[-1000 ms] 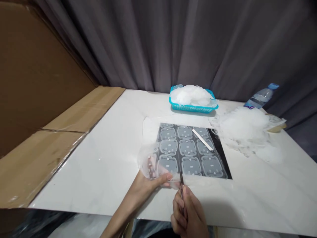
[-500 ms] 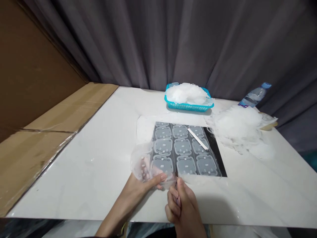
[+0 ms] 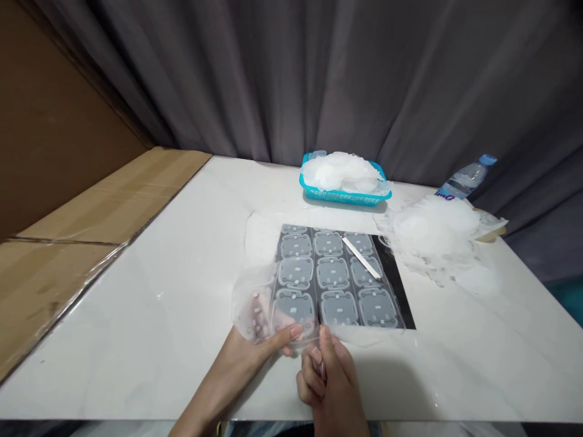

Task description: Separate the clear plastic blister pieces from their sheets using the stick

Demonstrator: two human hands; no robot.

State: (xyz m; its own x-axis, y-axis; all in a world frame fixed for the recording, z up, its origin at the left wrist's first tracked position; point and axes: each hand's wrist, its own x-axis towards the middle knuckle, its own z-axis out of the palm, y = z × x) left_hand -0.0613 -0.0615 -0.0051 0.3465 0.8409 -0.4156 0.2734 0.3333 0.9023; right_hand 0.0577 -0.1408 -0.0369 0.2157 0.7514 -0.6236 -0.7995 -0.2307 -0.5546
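Observation:
A clear plastic sheet (image 3: pixel 333 273) with rows of moulded squarish frosted shapes lies over a black mat (image 3: pixel 395 285). My left hand (image 3: pixel 273 331) grips the sheet's near left part, thumb on top and fingers underneath, seen through the plastic. That part is lifted and curls up at the left. My right hand (image 3: pixel 330 370) is closed around a slim tool (image 3: pixel 323 369), mostly hidden by the fingers, at the sheet's near edge. The tool's tip meets the sheet at the gap between two columns of shapes. A white narrow strip (image 3: pixel 361 257) lies slantwise on the sheet's right part.
A turquoise basket (image 3: pixel 344 198) heaped with frosted plastic pieces stands at the back. To the right are a pile of similar clear pieces (image 3: pixel 432 230) and a tilted water bottle (image 3: pixel 467 178). Cardboard (image 3: pixel 104 200) borders the white table (image 3: pixel 150 328) on the left; a grey curtain (image 3: pixel 291 79) hangs behind.
The view has shifted slightly, so most things sit a little further left. Both hands keep their grips, with the right hand still at the sheet's near edge.

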